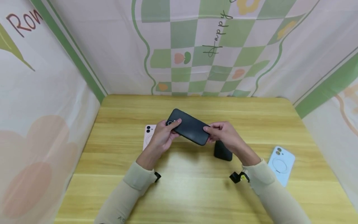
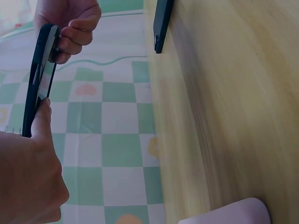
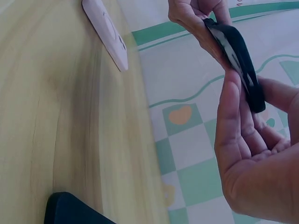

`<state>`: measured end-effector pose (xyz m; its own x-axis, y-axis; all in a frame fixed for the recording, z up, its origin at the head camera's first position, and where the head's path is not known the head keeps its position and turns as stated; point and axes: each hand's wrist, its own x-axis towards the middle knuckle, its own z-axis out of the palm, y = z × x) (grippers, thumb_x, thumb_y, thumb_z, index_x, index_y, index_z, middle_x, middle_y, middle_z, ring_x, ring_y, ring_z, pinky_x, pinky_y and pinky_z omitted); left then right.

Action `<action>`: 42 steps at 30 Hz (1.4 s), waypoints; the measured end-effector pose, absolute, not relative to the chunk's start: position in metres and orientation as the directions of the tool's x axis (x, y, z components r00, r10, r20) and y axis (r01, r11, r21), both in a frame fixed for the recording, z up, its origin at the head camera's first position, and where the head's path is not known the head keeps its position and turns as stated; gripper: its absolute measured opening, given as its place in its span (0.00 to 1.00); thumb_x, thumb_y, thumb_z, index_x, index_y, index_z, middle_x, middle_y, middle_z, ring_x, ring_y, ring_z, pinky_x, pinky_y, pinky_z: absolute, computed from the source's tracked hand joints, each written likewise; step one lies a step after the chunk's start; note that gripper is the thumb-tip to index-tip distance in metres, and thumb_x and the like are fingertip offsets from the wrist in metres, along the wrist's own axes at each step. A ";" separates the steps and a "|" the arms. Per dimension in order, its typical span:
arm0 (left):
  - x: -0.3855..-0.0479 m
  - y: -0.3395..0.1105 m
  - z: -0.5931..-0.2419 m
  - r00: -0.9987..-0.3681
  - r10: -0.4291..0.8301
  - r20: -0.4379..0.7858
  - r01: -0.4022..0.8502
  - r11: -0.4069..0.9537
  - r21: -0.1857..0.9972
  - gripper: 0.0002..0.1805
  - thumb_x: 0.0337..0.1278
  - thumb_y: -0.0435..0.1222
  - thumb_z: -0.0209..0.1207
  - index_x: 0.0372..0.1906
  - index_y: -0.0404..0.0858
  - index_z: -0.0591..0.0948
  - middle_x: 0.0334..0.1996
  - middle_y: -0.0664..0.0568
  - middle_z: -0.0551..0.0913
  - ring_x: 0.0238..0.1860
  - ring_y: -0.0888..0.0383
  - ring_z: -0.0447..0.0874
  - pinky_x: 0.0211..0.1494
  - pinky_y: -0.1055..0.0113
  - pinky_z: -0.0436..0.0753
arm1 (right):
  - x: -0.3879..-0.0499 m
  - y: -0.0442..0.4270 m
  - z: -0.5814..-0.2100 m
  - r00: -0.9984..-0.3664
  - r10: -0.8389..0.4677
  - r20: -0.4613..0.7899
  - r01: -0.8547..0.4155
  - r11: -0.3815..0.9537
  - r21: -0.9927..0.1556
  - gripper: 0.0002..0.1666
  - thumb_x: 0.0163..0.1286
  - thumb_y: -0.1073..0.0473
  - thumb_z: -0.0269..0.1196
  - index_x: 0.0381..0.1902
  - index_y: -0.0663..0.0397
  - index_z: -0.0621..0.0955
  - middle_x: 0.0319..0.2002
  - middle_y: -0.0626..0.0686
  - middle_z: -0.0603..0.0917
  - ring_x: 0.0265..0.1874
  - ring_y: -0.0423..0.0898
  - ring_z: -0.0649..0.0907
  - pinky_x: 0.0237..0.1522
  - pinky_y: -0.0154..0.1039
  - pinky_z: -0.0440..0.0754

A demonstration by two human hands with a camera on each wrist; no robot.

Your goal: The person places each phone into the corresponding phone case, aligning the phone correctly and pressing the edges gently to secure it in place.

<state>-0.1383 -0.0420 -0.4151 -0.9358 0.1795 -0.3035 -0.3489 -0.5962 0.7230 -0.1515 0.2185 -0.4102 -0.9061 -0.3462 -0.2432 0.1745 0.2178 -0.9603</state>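
Observation:
Both hands hold a black phone case (image 1: 193, 128) tilted above the table, its back and camera opening facing up. At the camera end, my left hand (image 1: 163, 136) grips it with the thumb on the back and fingers underneath. My right hand (image 1: 225, 134) pinches the opposite end between thumb and fingers. From the side, in the left wrist view, a lighter phone (image 2: 47, 72) shows within the dark case (image 2: 33, 84); how fully it is seated I cannot tell. The right wrist view shows the case (image 3: 242, 49) edge-on, with a pale strip along its inner side.
On the wooden table (image 1: 193, 193), a pink phone case (image 1: 149, 132) lies behind my left hand. A black phone or case (image 1: 222, 151) is partly under my right hand. Near the right forearm is a light blue phone case (image 1: 281, 163). Printed cloth (image 1: 117, 62) encloses the table.

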 end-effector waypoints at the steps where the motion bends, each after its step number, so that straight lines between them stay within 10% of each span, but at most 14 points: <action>1: -0.138 -0.042 -0.415 -0.936 0.182 -0.300 -0.348 -0.594 0.725 0.26 0.78 0.27 0.57 0.73 0.21 0.67 0.66 0.27 0.77 0.67 0.36 0.79 0.59 0.59 0.88 | -0.152 0.219 -0.410 -0.911 -0.333 -0.244 0.178 0.215 -0.960 0.17 0.78 0.54 0.67 0.42 0.67 0.87 0.30 0.54 0.90 0.27 0.46 0.89 0.38 0.41 0.93; 16: -0.137 -0.036 -0.419 -0.948 0.107 -0.300 -0.298 -0.624 0.722 0.28 0.77 0.29 0.58 0.74 0.22 0.66 0.69 0.32 0.75 0.70 0.39 0.78 0.62 0.61 0.87 | -0.153 0.210 -0.405 -0.936 -0.269 -0.227 0.188 0.162 -0.969 0.17 0.78 0.54 0.68 0.38 0.66 0.82 0.32 0.50 0.84 0.32 0.45 0.88 0.42 0.44 0.93; 26: -0.135 -0.029 -0.419 -0.970 0.043 -0.238 -0.202 -0.685 0.700 0.29 0.79 0.29 0.57 0.76 0.23 0.64 0.72 0.33 0.72 0.72 0.41 0.76 0.65 0.61 0.85 | -0.146 0.199 -0.405 -0.873 -0.413 -0.259 0.298 -0.032 -0.954 0.27 0.80 0.64 0.63 0.69 0.76 0.72 0.46 0.58 0.92 0.45 0.51 0.93 0.55 0.49 0.88; 42: -0.133 -0.029 -0.419 -0.966 0.037 -0.255 -0.209 -0.691 0.692 0.28 0.78 0.28 0.56 0.74 0.22 0.65 0.72 0.32 0.72 0.72 0.40 0.75 0.65 0.60 0.85 | -0.146 0.197 -0.409 -0.899 -0.366 -0.243 0.311 -0.139 -0.940 0.31 0.78 0.67 0.64 0.71 0.79 0.70 0.51 0.55 0.91 0.47 0.50 0.92 0.61 0.48 0.85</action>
